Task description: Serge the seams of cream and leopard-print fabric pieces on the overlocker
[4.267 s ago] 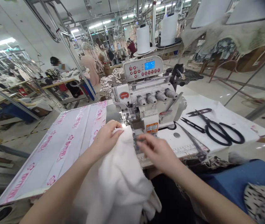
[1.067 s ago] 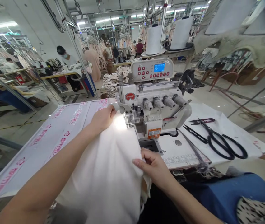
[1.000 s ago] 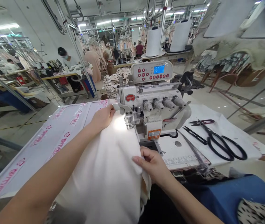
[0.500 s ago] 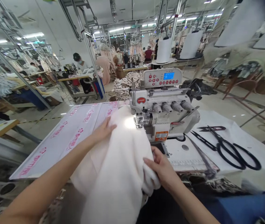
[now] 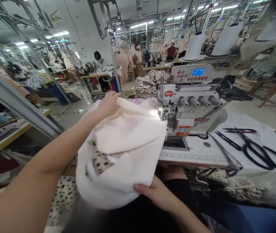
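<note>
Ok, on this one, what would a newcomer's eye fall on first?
Probably the large white fabric in the middle, held by the left hand at its upper left and the right hand below, brightly lit beside the sewing machine. Then the black scissors, lying at the far right.

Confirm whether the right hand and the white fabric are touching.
Touching. The head view shows the right hand at the white fabric's lower edge, its thumb lying over the cloth.
</note>
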`<move>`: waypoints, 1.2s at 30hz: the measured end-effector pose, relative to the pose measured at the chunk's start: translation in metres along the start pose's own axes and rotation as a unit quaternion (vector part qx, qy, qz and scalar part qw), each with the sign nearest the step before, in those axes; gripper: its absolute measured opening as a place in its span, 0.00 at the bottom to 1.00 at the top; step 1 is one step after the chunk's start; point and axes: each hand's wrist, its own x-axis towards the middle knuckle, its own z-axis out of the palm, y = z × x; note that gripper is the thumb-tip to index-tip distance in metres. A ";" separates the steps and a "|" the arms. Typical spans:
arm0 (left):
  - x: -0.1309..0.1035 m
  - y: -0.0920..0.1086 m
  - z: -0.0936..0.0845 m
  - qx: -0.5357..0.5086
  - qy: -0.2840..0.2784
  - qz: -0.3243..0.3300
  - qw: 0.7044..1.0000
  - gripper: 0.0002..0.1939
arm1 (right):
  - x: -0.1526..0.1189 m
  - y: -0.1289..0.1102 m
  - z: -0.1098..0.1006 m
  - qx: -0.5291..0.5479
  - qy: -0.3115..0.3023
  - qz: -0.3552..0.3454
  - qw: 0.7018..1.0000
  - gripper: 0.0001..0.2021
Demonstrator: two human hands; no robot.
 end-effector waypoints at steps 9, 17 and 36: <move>-0.216 0.073 0.045 -0.287 -0.172 0.003 0.942 0.10 | -0.040 0.048 0.003 -0.008 0.089 0.049 0.995 0.17; -0.138 0.017 0.080 -0.187 0.056 -0.013 0.981 0.33 | -0.051 0.070 0.014 -0.029 0.165 0.061 0.984 0.16; -0.085 -0.044 0.031 -0.285 -0.094 0.017 0.954 0.19 | -0.053 0.067 0.016 -0.029 0.270 0.010 0.962 0.20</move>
